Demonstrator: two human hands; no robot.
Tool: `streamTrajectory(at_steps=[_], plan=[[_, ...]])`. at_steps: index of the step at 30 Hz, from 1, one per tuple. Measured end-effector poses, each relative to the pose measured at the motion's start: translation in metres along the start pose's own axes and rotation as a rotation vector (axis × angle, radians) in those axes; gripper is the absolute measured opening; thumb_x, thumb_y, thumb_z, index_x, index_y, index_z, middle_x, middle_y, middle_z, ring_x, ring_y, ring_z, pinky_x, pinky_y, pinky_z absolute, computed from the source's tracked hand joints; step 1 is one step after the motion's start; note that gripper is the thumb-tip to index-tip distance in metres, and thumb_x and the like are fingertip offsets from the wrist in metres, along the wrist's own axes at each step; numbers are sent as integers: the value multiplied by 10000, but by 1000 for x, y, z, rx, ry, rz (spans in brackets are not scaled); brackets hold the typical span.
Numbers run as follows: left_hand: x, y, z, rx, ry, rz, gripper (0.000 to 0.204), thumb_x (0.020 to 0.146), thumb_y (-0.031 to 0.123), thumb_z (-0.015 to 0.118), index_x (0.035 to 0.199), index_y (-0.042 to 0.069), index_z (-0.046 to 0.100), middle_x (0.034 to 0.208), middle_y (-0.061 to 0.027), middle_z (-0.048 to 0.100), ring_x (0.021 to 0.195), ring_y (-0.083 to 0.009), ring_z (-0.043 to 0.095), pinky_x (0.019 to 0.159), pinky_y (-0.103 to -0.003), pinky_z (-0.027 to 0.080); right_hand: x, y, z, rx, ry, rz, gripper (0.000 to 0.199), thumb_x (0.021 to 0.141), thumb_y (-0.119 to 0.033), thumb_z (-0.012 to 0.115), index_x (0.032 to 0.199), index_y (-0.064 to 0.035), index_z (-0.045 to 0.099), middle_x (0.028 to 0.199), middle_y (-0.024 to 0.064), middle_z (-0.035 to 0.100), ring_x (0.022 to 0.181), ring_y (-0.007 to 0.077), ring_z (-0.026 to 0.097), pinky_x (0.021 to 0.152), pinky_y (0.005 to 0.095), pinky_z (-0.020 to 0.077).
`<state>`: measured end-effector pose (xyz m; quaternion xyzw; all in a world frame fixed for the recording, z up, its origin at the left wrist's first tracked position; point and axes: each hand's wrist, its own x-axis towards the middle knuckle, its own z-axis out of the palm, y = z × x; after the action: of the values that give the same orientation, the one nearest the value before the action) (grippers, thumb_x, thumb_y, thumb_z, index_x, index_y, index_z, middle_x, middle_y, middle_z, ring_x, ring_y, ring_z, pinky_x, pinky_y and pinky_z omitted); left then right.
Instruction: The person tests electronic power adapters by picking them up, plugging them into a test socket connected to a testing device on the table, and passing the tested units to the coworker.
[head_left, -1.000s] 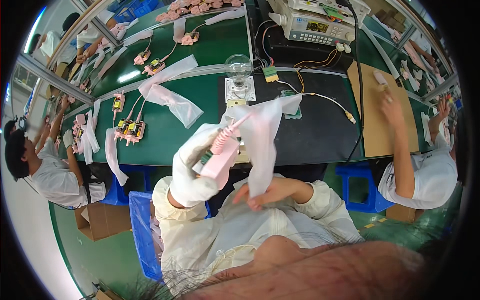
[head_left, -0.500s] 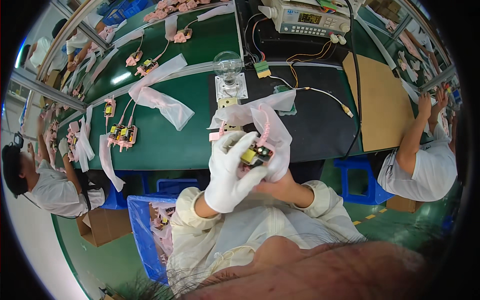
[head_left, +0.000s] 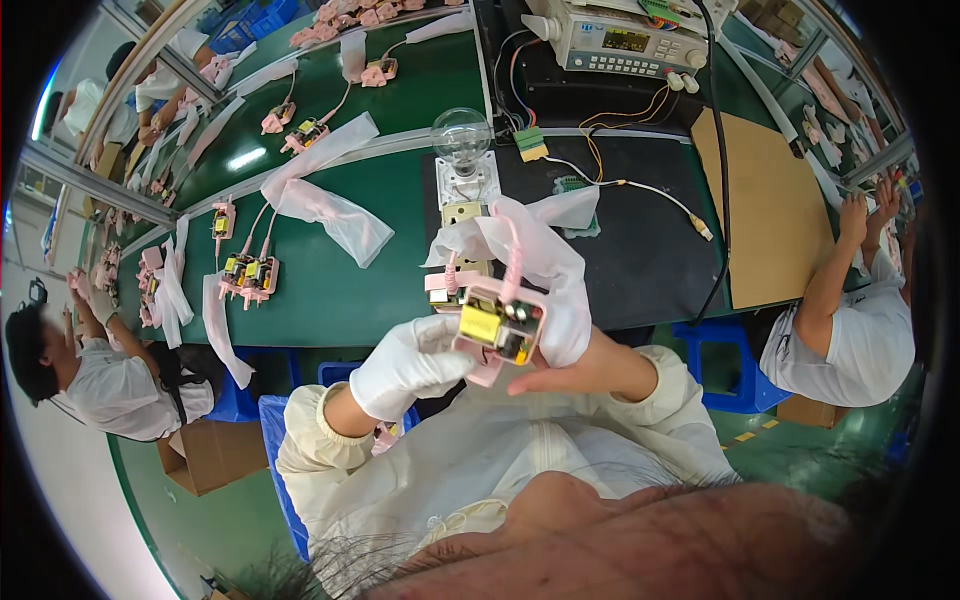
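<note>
My left hand [head_left: 408, 368], in a white glove, pinches the lower left edge of a pink power adapter [head_left: 500, 325]. The adapter's housing is open, showing a yellow transformer and small circuit parts. From the right, my right hand [head_left: 595, 365] holds the same adapter, thumb stretched below it; its other fingers are hidden behind the adapter and a wrap of whitish film [head_left: 560, 270]. A pink cable [head_left: 513, 265] rises from the adapter into the film. Just behind it a second pink adapter [head_left: 443, 287], partly hidden, is by a socket block [head_left: 462, 212].
A clear bulb [head_left: 461, 140] stands behind the socket, near a bench instrument [head_left: 625, 45]. Connector leads [head_left: 650, 190] cross the black mat, with cardboard [head_left: 765, 210] at right. More open adapters [head_left: 248, 275] lie left. A blue-lined bin [head_left: 275, 430] is beside me; people sit at both sides.
My left hand has drawn back down and left from across the adapter, uncovering it. The adapter has turned its open side upward, and my right thumb now shows below it.
</note>
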<state>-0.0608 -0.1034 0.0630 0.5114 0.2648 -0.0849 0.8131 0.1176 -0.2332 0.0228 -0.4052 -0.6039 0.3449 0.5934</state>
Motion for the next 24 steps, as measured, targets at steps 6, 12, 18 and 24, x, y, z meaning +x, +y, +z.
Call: streamTrajectory(at_steps=[6, 12, 18, 24], plan=[[7, 21, -9, -219, -50, 151, 381, 821, 191, 632, 1147, 19, 536, 866, -28, 606, 497, -30, 368, 421, -168, 249, 41, -25, -29, -226, -49, 20, 523, 741, -236, 716, 1158, -28, 478, 990, 129, 550, 905, 263, 535, 818, 335, 411], [23, 47, -51, -160, 172, 380, 485, 727, 201, 714, 1126, 2, 522, 1007, -94, 608, 752, -115, 594, 608, -173, 461, 83, -61, -72, -97, -59, 350, 260, 897, -252, 508, 971, -18, 595, 858, 45, 593, 635, 99, 512, 553, 232, 415], [75, 22, -84, -260, 273, 463, 254, 825, 89, 625, 1067, 31, 573, 908, -60, 635, 643, -95, 567, 534, -189, 430, 52, 4, -120, 891, 23, 270, 410, 920, -323, 388, 795, 7, 597, 677, 88, 571, 436, 62, 380, 403, 209, 302], [121, -14, -98, -170, 329, 501, 312, 859, 35, 567, 1164, 26, 502, 1033, -70, 612, 869, -141, 613, 701, -257, 514, 16, 11, -128, 495, 17, 328, 452, 932, -375, 418, 775, 24, 560, 532, 98, 498, 321, 91, 377, 297, 194, 274]])
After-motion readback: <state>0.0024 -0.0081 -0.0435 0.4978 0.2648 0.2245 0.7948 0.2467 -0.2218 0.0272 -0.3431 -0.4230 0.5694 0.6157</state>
